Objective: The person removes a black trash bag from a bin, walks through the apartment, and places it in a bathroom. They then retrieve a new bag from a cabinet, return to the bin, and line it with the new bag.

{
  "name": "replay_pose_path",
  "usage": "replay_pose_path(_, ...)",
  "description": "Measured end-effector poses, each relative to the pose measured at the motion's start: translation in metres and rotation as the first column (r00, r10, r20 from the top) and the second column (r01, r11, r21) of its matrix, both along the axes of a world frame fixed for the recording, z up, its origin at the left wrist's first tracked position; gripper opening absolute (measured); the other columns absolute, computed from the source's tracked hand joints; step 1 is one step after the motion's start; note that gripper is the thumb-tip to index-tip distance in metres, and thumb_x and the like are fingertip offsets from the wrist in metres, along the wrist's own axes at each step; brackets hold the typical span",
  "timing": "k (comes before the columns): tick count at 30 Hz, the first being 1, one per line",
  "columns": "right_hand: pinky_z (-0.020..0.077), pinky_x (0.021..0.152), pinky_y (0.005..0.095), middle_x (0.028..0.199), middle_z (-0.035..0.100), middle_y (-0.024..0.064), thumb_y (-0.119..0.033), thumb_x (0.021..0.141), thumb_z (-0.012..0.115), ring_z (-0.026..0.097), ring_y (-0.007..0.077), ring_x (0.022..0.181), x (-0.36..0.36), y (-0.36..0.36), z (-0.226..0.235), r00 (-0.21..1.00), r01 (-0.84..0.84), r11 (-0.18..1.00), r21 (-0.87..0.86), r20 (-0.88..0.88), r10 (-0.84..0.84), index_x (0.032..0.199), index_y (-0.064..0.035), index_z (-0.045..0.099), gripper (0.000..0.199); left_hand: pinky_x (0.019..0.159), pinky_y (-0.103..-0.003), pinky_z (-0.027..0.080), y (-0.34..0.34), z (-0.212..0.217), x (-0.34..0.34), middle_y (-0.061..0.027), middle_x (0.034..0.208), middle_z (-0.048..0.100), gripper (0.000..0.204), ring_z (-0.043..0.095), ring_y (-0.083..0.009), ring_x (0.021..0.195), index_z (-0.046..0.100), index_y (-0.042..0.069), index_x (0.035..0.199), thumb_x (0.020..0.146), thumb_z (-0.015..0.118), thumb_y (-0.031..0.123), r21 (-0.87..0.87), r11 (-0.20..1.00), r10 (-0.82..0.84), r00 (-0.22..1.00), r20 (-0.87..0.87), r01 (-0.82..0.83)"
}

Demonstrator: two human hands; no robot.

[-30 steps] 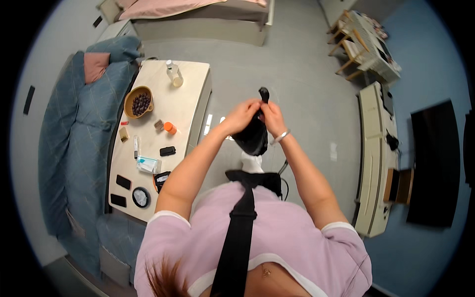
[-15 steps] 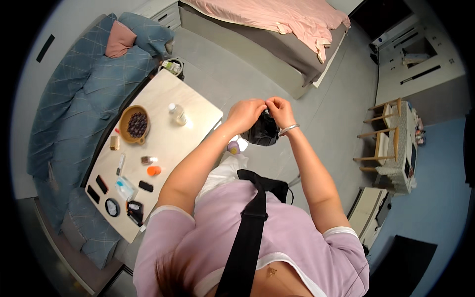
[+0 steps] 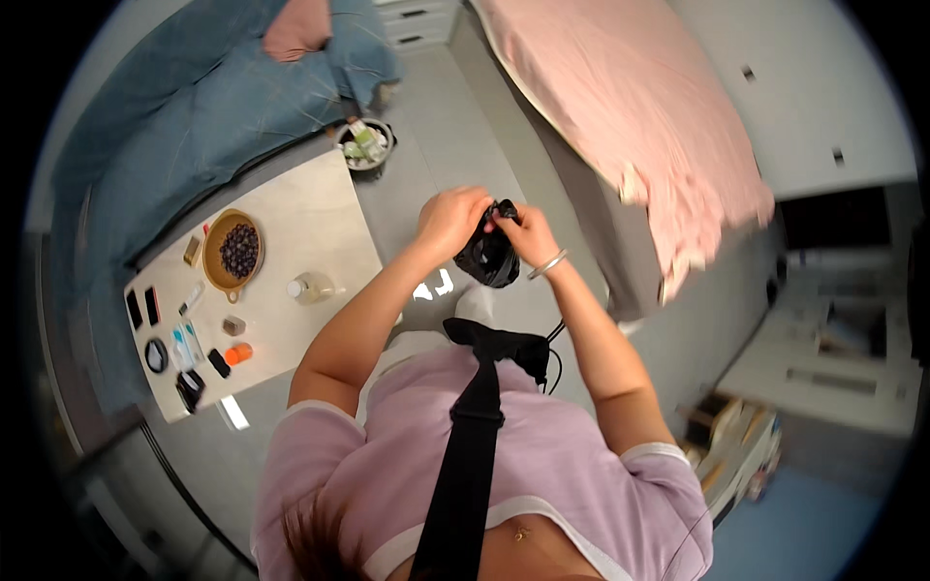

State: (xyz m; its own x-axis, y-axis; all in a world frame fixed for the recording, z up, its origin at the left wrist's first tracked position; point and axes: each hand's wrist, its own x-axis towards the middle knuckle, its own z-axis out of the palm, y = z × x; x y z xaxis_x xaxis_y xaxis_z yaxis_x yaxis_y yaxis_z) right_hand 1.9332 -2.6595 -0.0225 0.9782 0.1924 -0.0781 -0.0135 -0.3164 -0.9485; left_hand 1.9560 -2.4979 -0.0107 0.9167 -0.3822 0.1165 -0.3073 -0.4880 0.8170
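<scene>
A black plastic bag [image 3: 487, 261] hangs in front of me above the grey floor, its top bunched between my two hands. My left hand [image 3: 453, 223] is closed, with its fingertips gripping the bag's left side near the top. On the other side my right hand [image 3: 529, 235], with a silver bangle at the wrist, pinches the bag's gathered upper edge. Whatever the bag may contain is hidden.
To my left a low table [image 3: 291, 203] bears a brown bowl [image 3: 208, 254] of dark round fruit, a clear bottle [image 3: 308, 288] and several small items. Beyond it stands a filled waste bin [image 3: 364, 145] near the blue sofa [image 3: 242, 107]. A pink-covered bed [image 3: 630, 107] is ahead right.
My view has turned left, so the table, bin and bed sit differently in it. The bag is now bunched up smaller and raised between my hands.
</scene>
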Motion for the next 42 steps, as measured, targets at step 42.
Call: replay_pose_path(42, 0.0448, 0.057, 0.0321, 0.095, 0.062, 0.0041, -0.013, 0.087, 0.041, 0.062, 0.0181, 0.079, 0.613, 0.155, -0.506, 0.734, -0.048, 0.940, -0.338, -0.650, -0.197, 0.100, -0.0085, 0.063, 0.026, 0.068, -0.035, 0.034, 0.273, -0.466, 0.469, -0.0020, 0.065, 0.058, 0.016, 0.055, -0.0190, 0.069, 0.059, 0.014, 0.068, 0.075, 0.060, 0.028, 0.774, 0.437, 0.707, 0.707, 0.020, -0.458)
